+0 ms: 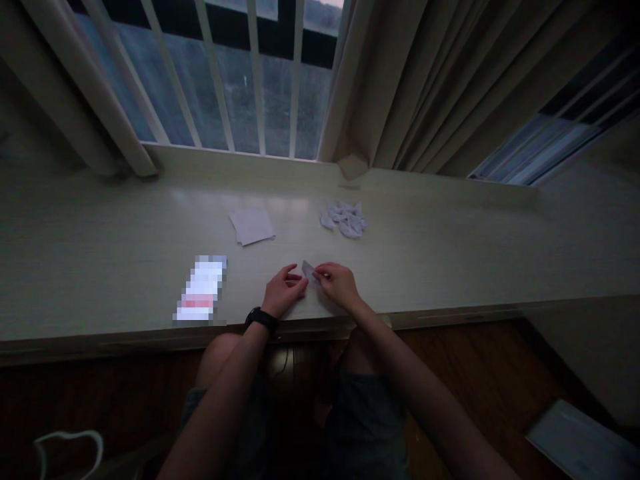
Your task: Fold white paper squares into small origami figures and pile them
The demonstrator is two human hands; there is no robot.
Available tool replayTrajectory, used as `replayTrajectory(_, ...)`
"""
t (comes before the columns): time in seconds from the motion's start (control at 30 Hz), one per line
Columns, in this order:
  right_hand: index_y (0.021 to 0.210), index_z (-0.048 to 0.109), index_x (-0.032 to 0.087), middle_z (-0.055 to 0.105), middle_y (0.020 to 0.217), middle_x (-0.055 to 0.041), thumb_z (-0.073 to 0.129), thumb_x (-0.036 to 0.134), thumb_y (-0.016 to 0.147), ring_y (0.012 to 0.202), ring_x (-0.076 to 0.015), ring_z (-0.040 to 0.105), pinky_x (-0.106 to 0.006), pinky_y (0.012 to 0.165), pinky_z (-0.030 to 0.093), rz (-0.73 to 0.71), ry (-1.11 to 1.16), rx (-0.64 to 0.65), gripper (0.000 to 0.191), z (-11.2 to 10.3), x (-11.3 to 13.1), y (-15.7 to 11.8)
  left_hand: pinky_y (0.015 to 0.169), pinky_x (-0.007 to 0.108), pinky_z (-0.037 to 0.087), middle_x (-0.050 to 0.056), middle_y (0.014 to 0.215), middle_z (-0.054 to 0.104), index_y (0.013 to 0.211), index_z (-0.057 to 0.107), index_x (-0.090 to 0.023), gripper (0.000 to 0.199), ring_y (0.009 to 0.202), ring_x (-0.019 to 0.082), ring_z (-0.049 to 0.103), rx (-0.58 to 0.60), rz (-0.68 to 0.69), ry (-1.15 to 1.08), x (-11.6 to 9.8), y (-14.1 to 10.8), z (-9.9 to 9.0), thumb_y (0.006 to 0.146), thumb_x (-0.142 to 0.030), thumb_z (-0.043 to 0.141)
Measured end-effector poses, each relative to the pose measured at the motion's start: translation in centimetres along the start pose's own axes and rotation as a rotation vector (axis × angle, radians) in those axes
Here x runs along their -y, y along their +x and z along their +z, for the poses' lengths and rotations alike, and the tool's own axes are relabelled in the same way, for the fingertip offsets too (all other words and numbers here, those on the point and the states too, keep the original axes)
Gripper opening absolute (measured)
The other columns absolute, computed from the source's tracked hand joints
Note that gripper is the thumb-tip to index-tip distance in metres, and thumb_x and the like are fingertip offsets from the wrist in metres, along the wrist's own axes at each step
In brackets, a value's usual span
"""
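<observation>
A small piece of folded paper (309, 271) stands between my hands near the front edge of the pale ledge. My right hand (337, 283) pinches it from the right side. On its left, my left hand (286, 291) has its fingers apart, with the thumb close to or touching the paper's lower left. A black watch is on my left wrist. Behind and to the left lies a small stack of square paper sheets (252, 225). A loose pile of folded or crumpled paper pieces (345, 219) rests behind and to the right.
A blurred-out phone (203, 288) lies on the ledge (440, 247) at the left, close to its front edge. Beyond are a barred window (240, 87) and curtains (415, 87). My knees are under the ledge's front edge. A flat pale object (583, 440) is at the lower right.
</observation>
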State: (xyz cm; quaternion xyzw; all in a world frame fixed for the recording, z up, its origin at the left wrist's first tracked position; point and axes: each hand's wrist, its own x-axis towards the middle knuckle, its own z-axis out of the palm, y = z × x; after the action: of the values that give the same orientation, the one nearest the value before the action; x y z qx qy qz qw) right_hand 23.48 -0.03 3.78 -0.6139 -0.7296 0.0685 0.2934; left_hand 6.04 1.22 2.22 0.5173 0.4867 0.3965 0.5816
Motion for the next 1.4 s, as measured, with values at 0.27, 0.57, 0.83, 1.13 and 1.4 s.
replayTrajectory(0.27,0.086,0.075,0.015,0.069,0.085,-0.0139,0.06,0.026,0.078,0.087,-0.0256,0.06,-0.037,0.082,0.043,0.18,-0.449,0.073,0.02,-3.8,-8.1,9.2,0.058,0.026,0.057,0.006,0.088,0.061,0.115,0.049,-0.016,0.04,0.074,0.015,0.067,0.003,-0.015,-0.07,0.4,0.2,-0.1,0.078,-0.025,0.062)
replayTrajectory(0.57,0.091,0.074,0.016,0.069,0.091,-0.0138,0.058,0.03,0.078,0.087,-0.0254,0.059,-0.036,0.078,0.045,0.293,-0.47,0.124,0.025,-2.8,-10.2,12.0,0.057,0.027,0.057,0.005,0.083,0.061,0.11,0.053,-0.015,0.033,0.072,0.016,0.067,0.011,-0.004,-0.037,0.1,0.0,-0.1,0.079,-0.023,0.061)
replayTrajectory(0.83,0.088,0.074,0.018,0.069,0.084,-0.0106,0.058,0.035,0.078,0.082,-0.0229,0.059,-0.034,0.075,0.044,0.224,-0.462,0.05,0.025,-2.4,-11.3,12.2,0.058,0.027,0.058,0.006,0.083,0.061,0.113,0.052,-0.016,0.032,0.073,0.016,0.066,0.026,0.015,-0.005,1.2,0.5,-0.1,0.082,-0.023,0.057)
replayTrajectory(1.13,0.086,0.073,0.018,0.068,0.083,-0.0107,0.055,0.028,0.078,0.08,-0.0224,0.058,-0.033,0.073,0.042,0.159,-0.428,-0.105,0.023,-3.0,-11.5,11.0,0.06,0.029,0.058,0.005,0.083,0.062,0.113,0.052,-0.017,0.032,0.073,0.015,0.067,0.032,0.026,0.003,1.6,0.5,-0.2,0.082,-0.023,0.056)
replayTrajectory(1.4,0.092,0.07,0.013,0.069,0.082,-0.0095,0.049,0.034,0.081,0.072,-0.0194,0.059,-0.03,0.07,0.043,0.39,-0.012,-0.417,0.032,-1.3,-9.1,4.2,0.064,0.034,0.058,0.006,0.083,0.063,0.108,0.052,-0.013,0.034,0.073,0.017,0.067,0.041,-0.051,-0.132,0.5,0.6,-0.3,0.078,-0.023,0.062)
